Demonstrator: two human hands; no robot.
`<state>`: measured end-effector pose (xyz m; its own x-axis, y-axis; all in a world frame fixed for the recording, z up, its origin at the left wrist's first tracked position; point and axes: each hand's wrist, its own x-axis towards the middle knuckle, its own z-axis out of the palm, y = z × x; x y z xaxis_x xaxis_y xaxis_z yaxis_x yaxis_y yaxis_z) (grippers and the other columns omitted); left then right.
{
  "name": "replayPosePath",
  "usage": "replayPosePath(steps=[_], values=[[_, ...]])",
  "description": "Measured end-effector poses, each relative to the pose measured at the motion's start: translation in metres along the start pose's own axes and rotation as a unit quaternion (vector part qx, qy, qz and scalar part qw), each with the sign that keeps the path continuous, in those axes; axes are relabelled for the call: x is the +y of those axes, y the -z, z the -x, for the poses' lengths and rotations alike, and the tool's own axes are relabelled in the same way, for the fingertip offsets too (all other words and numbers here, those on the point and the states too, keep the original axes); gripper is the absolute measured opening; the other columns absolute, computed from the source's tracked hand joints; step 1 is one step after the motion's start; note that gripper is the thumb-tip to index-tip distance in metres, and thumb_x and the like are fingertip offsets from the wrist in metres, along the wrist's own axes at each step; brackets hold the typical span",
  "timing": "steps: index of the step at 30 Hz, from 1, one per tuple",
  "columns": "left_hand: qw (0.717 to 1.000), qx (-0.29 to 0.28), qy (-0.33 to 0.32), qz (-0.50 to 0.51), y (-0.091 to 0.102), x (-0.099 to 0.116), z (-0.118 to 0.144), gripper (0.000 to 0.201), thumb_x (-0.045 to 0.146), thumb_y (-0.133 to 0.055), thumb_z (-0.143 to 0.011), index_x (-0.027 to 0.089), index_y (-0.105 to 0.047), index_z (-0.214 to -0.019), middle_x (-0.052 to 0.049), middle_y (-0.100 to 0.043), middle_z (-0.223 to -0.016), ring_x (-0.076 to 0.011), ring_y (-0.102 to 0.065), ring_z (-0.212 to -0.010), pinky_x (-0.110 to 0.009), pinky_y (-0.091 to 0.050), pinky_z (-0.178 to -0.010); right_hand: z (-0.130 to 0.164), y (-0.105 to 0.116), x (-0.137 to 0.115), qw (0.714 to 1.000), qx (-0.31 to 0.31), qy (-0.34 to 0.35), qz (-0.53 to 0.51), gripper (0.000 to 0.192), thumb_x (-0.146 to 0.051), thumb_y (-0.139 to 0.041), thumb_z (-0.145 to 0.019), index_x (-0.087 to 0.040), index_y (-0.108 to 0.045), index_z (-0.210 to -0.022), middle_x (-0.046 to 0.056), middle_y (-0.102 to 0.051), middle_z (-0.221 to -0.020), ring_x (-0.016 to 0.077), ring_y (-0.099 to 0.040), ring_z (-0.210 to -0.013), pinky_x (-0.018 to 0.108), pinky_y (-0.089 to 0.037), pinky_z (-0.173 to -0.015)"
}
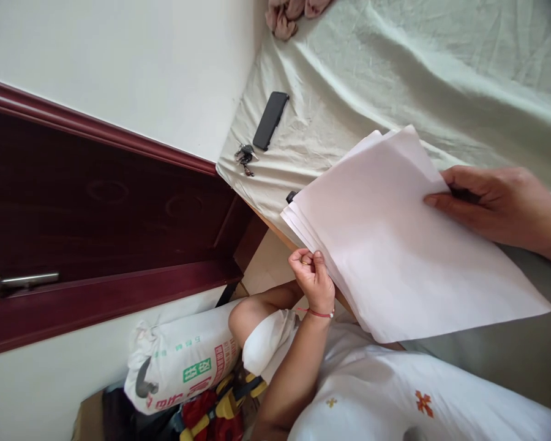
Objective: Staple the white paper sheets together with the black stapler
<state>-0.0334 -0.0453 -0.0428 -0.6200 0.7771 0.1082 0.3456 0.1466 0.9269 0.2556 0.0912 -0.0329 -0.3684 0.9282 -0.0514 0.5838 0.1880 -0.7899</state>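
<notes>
My right hand [496, 205] comes in from the right edge and grips a stack of white paper sheets [395, 245] by its upper right edge, thumb on top. The stack hangs over the edge of a bed with a pale green sheet [395, 79]. Another person's smaller hand [311, 277], with a red string bracelet on the wrist, pinches the stack's lower left corner. That person wears white clothing [395, 392] with small orange cross marks, and a bare knee [248, 318] shows beside it. My left hand is out of sight.
A black phone [270, 120] and a bunch of keys [245, 157] lie near the bed corner. Pink cloth [289, 13] sits at the top. A dark red door [96, 220] with a metal handle [18, 282] fills the left. A printed sack [179, 367] and colourful items lie below.
</notes>
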Motion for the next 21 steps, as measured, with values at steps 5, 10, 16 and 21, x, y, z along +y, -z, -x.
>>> replayPosePath(steps=[5,10,16,21], values=[[1.0,0.013,-0.001,0.014,0.0004,-0.0036,0.0024,0.027,0.042,-0.061,-0.096,0.022,-0.046,-0.106,0.005,-0.05,-0.076,-0.0109,-0.049,-0.066,-0.025,-0.042,-0.069,-0.0009,-0.0005,0.0008,1.0,0.001,-0.016,0.008,0.031,-0.054,-0.051,-0.084,-0.026,-0.065,-0.089,0.0,-0.064,-0.064,0.0167,-0.056,-0.055,0.031,-0.039,-0.056],[1.0,0.026,-0.006,-0.014,-0.0009,-0.0018,0.0019,0.024,0.038,-0.059,-0.096,0.021,-0.047,-0.107,0.004,-0.051,-0.077,-0.0117,-0.051,-0.068,-0.027,-0.043,-0.072,-0.0025,-0.0004,0.0016,1.0,0.008,-0.025,0.008,0.029,-0.051,-0.052,-0.083,-0.026,-0.064,-0.09,0.001,-0.063,-0.065,0.0171,-0.055,-0.057,0.031,-0.037,-0.056],[0.999,0.022,0.001,-0.036,0.0005,0.0003,0.0032,0.026,0.041,-0.058,-0.096,0.02,-0.048,-0.109,0.005,-0.049,-0.072,-0.0115,-0.049,-0.064,-0.026,-0.04,-0.068,-0.0033,-0.0021,-0.0005,0.999,0.031,-0.037,0.018,0.025,-0.049,-0.052,-0.082,-0.024,-0.055,-0.076,-0.001,-0.056,-0.059,0.0151,-0.05,-0.054,0.03,-0.035,-0.055],[0.998,0.027,0.025,-0.055,0.0019,0.001,0.0035,0.041,0.052,-0.06,-0.095,0.018,-0.057,-0.117,0.007,-0.046,-0.066,-0.0111,-0.045,-0.059,-0.026,-0.038,-0.064,-0.0028,-0.0004,0.0005,0.999,0.038,-0.025,0.019,0.025,-0.048,-0.053,-0.082,-0.024,-0.053,-0.074,-0.002,-0.054,-0.059,0.0135,-0.048,-0.054,0.029,-0.034,-0.055]])
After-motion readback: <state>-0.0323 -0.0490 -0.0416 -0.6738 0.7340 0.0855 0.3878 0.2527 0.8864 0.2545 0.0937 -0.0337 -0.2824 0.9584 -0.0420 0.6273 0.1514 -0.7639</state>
